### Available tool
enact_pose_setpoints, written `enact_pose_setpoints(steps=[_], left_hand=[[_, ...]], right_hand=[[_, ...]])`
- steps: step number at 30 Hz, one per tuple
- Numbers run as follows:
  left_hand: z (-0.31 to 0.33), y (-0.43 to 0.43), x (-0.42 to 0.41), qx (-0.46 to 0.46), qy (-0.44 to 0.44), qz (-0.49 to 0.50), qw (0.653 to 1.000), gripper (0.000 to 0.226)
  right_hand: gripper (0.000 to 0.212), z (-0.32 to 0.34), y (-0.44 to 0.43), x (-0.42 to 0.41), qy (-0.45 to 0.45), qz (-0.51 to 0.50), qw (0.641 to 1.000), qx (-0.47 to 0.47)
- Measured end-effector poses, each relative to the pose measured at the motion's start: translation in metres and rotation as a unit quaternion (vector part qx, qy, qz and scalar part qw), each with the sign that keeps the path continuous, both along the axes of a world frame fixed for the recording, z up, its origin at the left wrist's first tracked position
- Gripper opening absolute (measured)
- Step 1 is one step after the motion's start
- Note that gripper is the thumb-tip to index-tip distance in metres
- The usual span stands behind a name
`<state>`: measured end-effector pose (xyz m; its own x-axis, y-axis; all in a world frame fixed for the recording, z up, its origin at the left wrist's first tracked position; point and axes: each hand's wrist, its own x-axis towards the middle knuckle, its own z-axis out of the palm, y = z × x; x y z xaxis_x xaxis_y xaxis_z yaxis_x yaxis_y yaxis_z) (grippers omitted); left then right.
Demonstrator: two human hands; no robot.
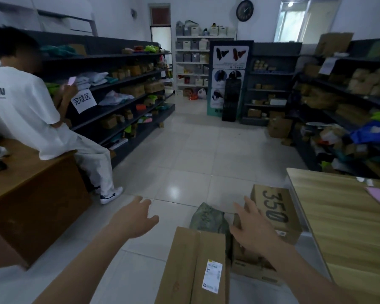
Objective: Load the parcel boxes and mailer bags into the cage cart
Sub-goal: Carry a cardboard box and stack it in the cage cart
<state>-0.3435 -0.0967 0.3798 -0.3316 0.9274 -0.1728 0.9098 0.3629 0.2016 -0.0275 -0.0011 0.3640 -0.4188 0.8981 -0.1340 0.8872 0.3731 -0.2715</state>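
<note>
Reaching forward with both bare arms, the wearer holds the left hand out over the white tiled floor, palm down, fingers straight and spread, gripping nothing. The right hand stretches out with loose, extended fingers above a cluster of parcels on the floor. It grips nothing, and whether its fingertips touch the box beyond cannot be told.

Nearest the camera lies a long brown cardboard box with a white shipping label. Just past its far end sits a dark green mailer bag. To the right of the bag a brown cardboard shoe box printed "350" stands close against a light wooden table. Under the right forearm lies a low brown carton, partly hidden.

On the left a person in a white T-shirt leans against a dark brown wooden desk. Dark metal shelves packed with boxes and bags line both sides of the aisle.
</note>
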Motion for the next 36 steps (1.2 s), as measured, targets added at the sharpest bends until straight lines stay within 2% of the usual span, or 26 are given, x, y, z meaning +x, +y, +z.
enact_pose_setpoints(steps=[3, 7, 11, 15, 21, 27, 32, 36], left_hand=[[-0.002, -0.006, -0.013, 0.020, -0.004, -0.022, 1.000, 0.065], [-0.006, -0.012, -0.031, -0.002, 0.025, -0.054, 0.998, 0.063], [-0.016, -0.009, -0.036, -0.022, 0.018, -0.064, 0.998, 0.064], [-0.055, -0.009, -0.030, -0.034, -0.002, -0.053, 0.998, 0.066], [-0.172, 0.017, -0.019, -0.071, -0.014, -0.043, 0.996, 0.066], [-0.328, 0.058, 0.001, -0.104, 0.046, -0.041, 0.993, 0.062], [-0.460, 0.064, 0.016, -0.133, 0.016, -0.005, 0.991, 0.067], [-0.527, 0.062, 0.017, -0.076, -0.032, -0.003, 0.997, 0.070]], right_hand=[[0.067, -0.003, -0.020, -0.011, 0.010, -0.006, 0.999, 0.031], [0.063, -0.013, -0.042, -0.029, 0.013, -0.009, 0.999, 0.028], [0.057, -0.023, -0.051, -0.046, 0.028, -0.020, 0.999, 0.019], [0.062, -0.068, -0.052, -0.051, 0.030, -0.024, 0.999, 0.007], [0.066, -0.187, -0.029, -0.037, 0.018, -0.057, 0.998, -0.019], [0.054, -0.340, -0.012, -0.018, 0.033, -0.094, 0.994, -0.041], [0.063, -0.460, -0.019, -0.024, 0.046, -0.092, 0.993, -0.060], [0.061, -0.512, -0.021, -0.036, 0.099, -0.123, 0.987, -0.034]])
